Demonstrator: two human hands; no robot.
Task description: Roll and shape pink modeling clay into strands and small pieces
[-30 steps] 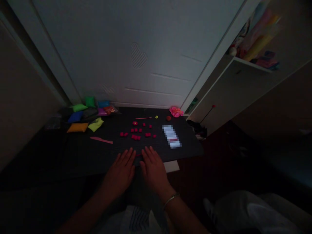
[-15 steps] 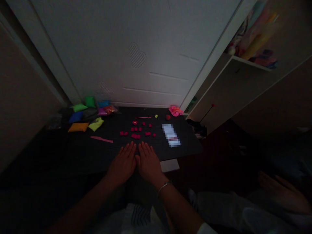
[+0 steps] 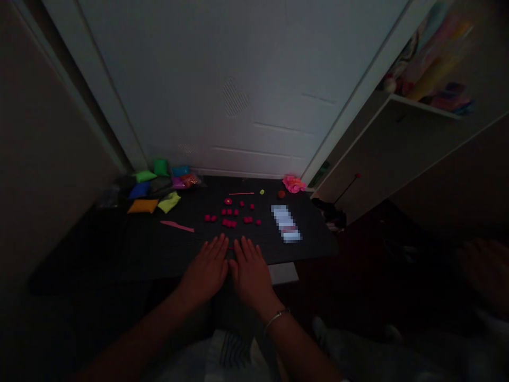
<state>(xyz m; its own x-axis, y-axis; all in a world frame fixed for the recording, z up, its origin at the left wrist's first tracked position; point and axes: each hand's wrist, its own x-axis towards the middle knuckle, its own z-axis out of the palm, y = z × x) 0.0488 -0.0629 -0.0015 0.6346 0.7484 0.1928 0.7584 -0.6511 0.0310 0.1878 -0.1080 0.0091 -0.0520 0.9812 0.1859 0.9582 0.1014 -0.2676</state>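
My left hand [image 3: 207, 269] lies flat, palm down, at the front of the dark table [image 3: 135, 254], fingers stretched forward. Beside it my right hand [image 3: 252, 271], with a bracelet on the wrist, is flat in the same way. A thin red strip [image 3: 231, 248], perhaps clay, shows between the fingertips; most of it is hidden under the hands. Just beyond are several small red lumps [image 3: 229, 223] like modelling clay, some touching each other. Among them sits a red ring-like piece [image 3: 228, 201] with a pale centre. A pink plastic knife [image 3: 177, 226] rests left of my fingers.
Packets of coloured clay [image 3: 143, 206] are piled at the left. At the back lie a thin pink stick [image 3: 241, 193], a yellow bit [image 3: 262, 192], a reddish ball [image 3: 281, 194] and a pink ruffled item [image 3: 294, 184]. A bright pixelated rectangle [image 3: 285, 223] lies right. Another person's hand [image 3: 485, 270] is at far right.
The view has shifted, so the table appears farther right. A gap between my fingertips now shows the red strip. The other person's hand at the right has come up into view.
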